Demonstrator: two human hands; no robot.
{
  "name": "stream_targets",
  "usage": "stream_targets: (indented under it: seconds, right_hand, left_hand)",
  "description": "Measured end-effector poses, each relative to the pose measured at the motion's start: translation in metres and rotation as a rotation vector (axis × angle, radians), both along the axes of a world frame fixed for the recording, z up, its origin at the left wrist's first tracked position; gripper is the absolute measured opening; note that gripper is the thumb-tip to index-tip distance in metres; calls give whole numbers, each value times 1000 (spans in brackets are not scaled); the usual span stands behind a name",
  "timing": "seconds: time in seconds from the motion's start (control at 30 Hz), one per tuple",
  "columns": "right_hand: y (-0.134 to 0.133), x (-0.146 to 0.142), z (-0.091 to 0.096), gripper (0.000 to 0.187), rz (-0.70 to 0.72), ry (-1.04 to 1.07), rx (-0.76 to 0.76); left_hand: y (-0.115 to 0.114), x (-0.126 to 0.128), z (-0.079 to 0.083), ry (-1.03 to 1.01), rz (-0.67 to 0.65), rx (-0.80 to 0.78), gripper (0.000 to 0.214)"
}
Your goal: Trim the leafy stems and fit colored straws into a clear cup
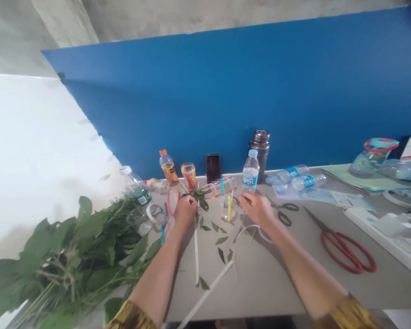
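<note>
Well, left grip (185, 211) curled over a leafy sprig (202, 203), right grip (256, 208) part-open just beside a clear cup (227, 212) of yellow and blue straws, any hold hard to judge from overhead. Farther out, black-handled scissors (285, 218), red-handled shears (332, 255), a water bottle (250, 176). Main risk: a knuckle catching the light cup, tipping it, spilling straws across the desk (260, 283).

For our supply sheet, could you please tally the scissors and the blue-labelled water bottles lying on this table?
Red-handled scissors: 1
Black-handled scissors: 1
Lying blue-labelled water bottles: 3
Total: 5
</note>
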State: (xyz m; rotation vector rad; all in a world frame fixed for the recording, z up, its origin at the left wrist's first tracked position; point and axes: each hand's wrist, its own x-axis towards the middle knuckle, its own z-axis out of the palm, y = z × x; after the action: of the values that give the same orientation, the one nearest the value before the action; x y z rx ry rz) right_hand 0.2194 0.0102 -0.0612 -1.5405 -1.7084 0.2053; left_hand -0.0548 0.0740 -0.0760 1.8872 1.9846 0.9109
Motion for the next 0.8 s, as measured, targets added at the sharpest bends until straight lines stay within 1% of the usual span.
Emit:
stream_targets:
  seconds: [0.17, 0.27, 0.4, 0.57, 0.8]
  right_hand:
    - [-1, -2, 0, 36, -14, -78, -21]
    - [-1, -2, 1, 36, -21, -103, -27]
    - [-1, -2, 1, 35, -22, -116, -36]
    - [-1, -3, 0, 36, 5, -122, -35]
    - [-1, -2, -2, 32, 3, -148, -18]
  left_hand:
    - [1, 12, 0, 145, -30, -24, 19]
    - [1, 14, 0, 201, -16, -53, 20]
    - [1, 13, 0, 268, 15, -74, 27]
    - [3, 9, 0, 274, 30, -96, 29]
    - [4, 5, 2, 266, 42, -131, 29]
